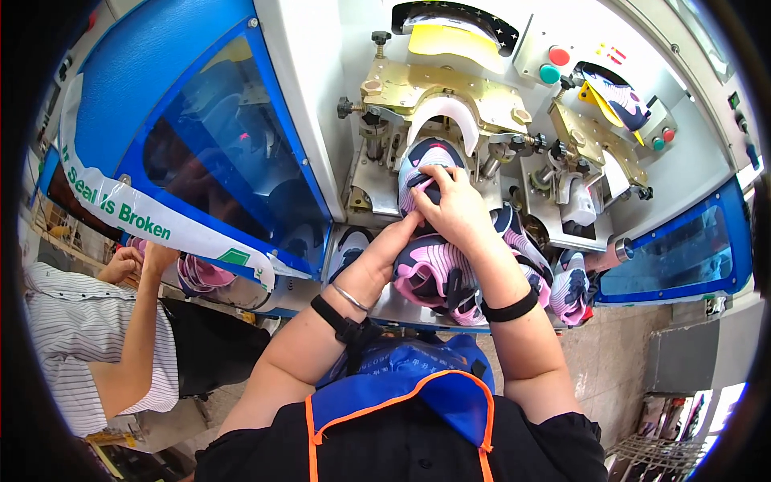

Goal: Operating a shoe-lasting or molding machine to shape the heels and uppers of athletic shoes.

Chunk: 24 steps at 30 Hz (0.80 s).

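Observation:
In the middle of the head view a striped sneaker (411, 173) with a dark toe sits in a metal shoe press (450, 88), its toe next to a white curved pad (443, 108). My right hand (458, 205) is closed on it, fingertips pinching the dark throat of the upper. My left hand (395, 245) grips its near end, with the thumb up against it; the other fingers are partly hidden. Just below my hands lie a pink and navy sneaker (426, 277) and, to the right, several more like it.
Left of me stands a blue door with a dark window (233, 145). A second press (582, 153) is on the right, near red and green buttons (554, 64) and a lower blue windowed panel (683, 249). At far left a person's hands (140, 261) work beside pink shoes (205, 273).

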Each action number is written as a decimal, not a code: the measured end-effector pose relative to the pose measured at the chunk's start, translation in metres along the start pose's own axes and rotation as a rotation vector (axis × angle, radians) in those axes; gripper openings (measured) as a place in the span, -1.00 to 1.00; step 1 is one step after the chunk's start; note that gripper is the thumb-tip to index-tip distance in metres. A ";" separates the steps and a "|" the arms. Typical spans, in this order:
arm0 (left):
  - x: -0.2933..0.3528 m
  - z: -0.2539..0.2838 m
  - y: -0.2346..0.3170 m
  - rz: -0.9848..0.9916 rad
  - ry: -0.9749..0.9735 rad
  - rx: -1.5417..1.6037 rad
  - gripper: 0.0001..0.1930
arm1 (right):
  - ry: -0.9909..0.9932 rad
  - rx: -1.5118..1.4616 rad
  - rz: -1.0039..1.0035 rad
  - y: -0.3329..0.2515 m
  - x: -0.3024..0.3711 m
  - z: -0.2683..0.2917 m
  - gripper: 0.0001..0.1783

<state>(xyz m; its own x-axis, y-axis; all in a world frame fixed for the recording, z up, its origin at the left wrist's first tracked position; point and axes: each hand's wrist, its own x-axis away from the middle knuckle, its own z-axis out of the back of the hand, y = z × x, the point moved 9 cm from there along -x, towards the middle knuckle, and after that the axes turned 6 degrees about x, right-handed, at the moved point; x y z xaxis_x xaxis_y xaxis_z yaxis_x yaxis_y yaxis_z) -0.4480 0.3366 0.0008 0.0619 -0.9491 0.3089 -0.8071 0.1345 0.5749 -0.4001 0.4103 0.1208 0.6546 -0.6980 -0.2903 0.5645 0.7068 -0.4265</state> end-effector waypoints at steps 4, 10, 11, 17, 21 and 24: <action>-0.003 -0.001 -0.004 0.006 -0.026 0.068 -0.53 | -0.003 0.003 0.012 -0.001 -0.002 0.002 -0.46; 0.004 -0.013 -0.002 0.010 -0.026 0.108 -0.54 | -0.069 0.045 -0.017 0.000 -0.003 0.000 -0.50; 0.005 -0.015 -0.002 0.012 -0.039 0.114 -0.54 | -0.072 0.051 -0.019 -0.001 -0.003 0.000 -0.50; 0.002 -0.010 -0.006 0.034 -0.035 0.112 -0.49 | -0.099 0.059 -0.020 -0.001 -0.003 -0.001 -0.51; 0.001 -0.010 -0.005 0.029 -0.021 0.096 -0.48 | -0.094 0.038 -0.018 -0.001 -0.003 0.001 -0.51; 0.002 -0.013 -0.005 0.017 -0.043 0.120 -0.53 | -0.075 0.040 -0.007 0.001 -0.004 -0.001 -0.51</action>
<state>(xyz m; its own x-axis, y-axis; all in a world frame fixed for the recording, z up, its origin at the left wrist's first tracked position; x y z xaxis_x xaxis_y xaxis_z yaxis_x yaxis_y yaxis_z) -0.4362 0.3376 0.0088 0.0248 -0.9586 0.2838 -0.8726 0.1178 0.4741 -0.4030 0.4133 0.1206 0.6856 -0.6934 -0.2220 0.5878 0.7070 -0.3932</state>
